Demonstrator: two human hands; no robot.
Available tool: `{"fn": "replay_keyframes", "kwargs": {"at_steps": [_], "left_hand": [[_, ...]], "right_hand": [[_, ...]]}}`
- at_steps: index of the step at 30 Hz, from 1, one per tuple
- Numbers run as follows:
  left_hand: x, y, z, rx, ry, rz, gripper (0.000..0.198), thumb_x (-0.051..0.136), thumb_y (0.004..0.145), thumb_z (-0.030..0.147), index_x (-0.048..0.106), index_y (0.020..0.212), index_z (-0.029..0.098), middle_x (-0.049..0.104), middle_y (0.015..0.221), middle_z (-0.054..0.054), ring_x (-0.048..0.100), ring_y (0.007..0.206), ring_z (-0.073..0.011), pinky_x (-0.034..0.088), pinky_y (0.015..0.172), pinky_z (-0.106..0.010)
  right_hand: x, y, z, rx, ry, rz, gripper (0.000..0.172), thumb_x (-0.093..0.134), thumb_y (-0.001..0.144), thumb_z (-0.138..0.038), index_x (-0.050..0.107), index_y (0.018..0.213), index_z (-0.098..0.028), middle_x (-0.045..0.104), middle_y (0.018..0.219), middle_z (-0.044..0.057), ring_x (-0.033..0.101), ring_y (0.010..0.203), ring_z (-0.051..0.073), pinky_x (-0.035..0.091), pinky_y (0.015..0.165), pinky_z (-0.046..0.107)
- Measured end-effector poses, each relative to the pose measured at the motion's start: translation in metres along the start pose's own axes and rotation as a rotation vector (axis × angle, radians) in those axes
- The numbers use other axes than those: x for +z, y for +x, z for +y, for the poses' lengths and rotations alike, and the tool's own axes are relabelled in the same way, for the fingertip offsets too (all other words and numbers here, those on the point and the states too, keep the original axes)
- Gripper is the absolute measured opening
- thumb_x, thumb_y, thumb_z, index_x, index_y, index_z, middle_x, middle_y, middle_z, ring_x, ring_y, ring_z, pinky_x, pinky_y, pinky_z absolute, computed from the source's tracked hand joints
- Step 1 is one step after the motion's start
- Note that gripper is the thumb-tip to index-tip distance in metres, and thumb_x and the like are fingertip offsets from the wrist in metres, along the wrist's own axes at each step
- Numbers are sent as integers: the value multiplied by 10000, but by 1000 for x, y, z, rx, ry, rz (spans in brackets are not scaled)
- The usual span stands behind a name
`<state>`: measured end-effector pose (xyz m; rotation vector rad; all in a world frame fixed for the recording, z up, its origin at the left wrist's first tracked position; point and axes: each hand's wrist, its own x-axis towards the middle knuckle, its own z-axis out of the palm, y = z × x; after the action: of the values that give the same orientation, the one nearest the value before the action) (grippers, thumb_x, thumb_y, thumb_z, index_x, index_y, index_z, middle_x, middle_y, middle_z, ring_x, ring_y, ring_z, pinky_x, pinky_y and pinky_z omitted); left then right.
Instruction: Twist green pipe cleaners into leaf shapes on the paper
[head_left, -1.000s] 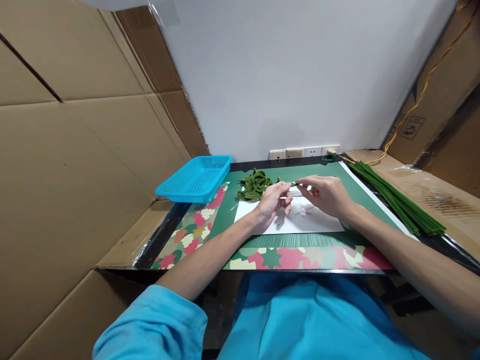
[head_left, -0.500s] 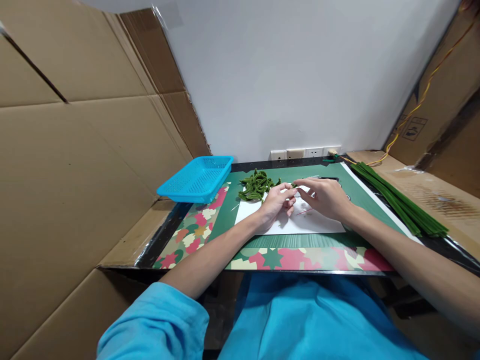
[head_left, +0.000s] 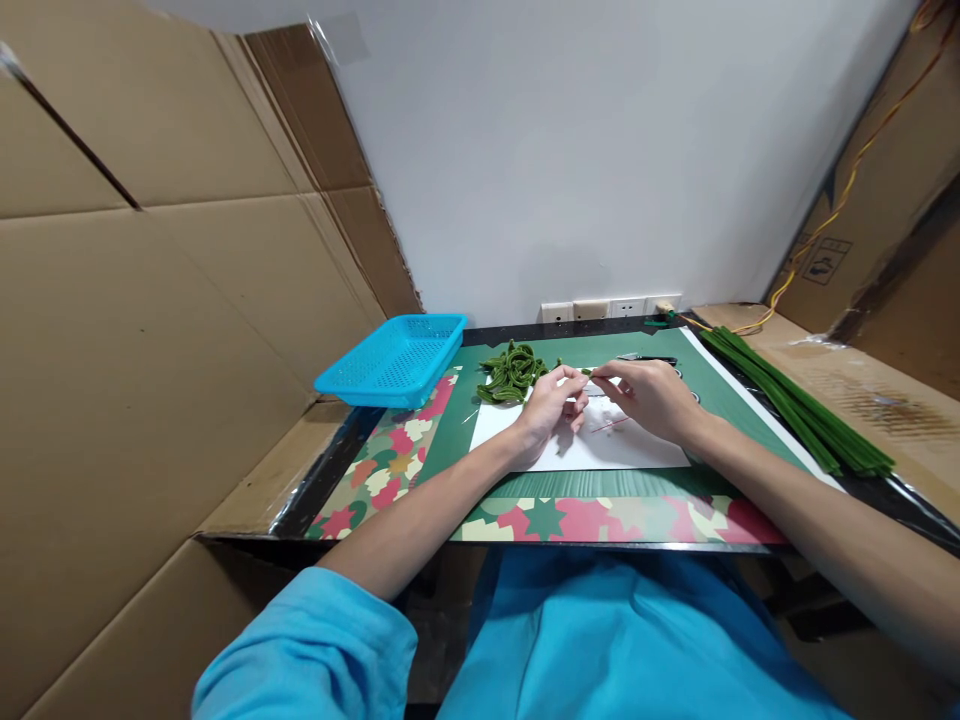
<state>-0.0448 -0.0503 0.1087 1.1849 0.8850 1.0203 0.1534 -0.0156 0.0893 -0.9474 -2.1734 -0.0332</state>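
Note:
Over the white paper (head_left: 607, 452), my left hand (head_left: 551, 412) and my right hand (head_left: 652, 397) meet fingertip to fingertip. Between the pinched fingers of both shows a short green pipe cleaner (head_left: 586, 372), mostly hidden. Just beyond my left hand lies a pile of curled and bent green pipe cleaner pieces (head_left: 514, 372), partly on the paper's far left corner. Under my hands, a thin red line (head_left: 611, 425) and small bits show on the paper. Behind my right hand is a dark slim tool (head_left: 652, 359), with a ring-like handle (head_left: 696, 397) partly covered by the hand.
A blue plastic basket (head_left: 401, 355) stands at the table's back left corner. Long green pipe cleaners (head_left: 799, 400) lie bundled at the right edge. A patterned green mat (head_left: 442, 440) covers the table. Cardboard (head_left: 150, 330) rises at the left; wall sockets (head_left: 592, 311) and a yellow cable (head_left: 851, 185) are behind.
The fingers of my right hand have come down slightly and closed into a pinch by the green piece. More of the dark tool behind shows. My left hand has barely moved.

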Motion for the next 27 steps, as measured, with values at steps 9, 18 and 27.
{"fn": "replay_keyframes", "kwargs": {"at_steps": [9,18,27], "left_hand": [[-2,0,0,2,-3,-12,401,782,856,478,492,958,220,530,626,90,466,411,-57,333,434,-164],[-4,1,-3,64,7,37,465,868,790,511,552,935,202,496,593,103,443,415,-46,347,445,-168],[-6,1,1,72,32,92,486,883,773,538,621,949,168,588,720,53,499,439,-37,341,418,-179]], "right_hand": [[1,-1,1,12,-9,5,195,584,1016,-281,769,992,-222,807,812,31,739,640,185,420,620,263],[-2,-1,-3,-22,26,4,198,593,1001,-274,765,917,-222,798,797,15,744,646,166,437,594,236],[-1,0,-4,18,-15,48,265,548,1021,-316,798,1041,-230,806,830,32,637,547,144,410,608,260]]}}
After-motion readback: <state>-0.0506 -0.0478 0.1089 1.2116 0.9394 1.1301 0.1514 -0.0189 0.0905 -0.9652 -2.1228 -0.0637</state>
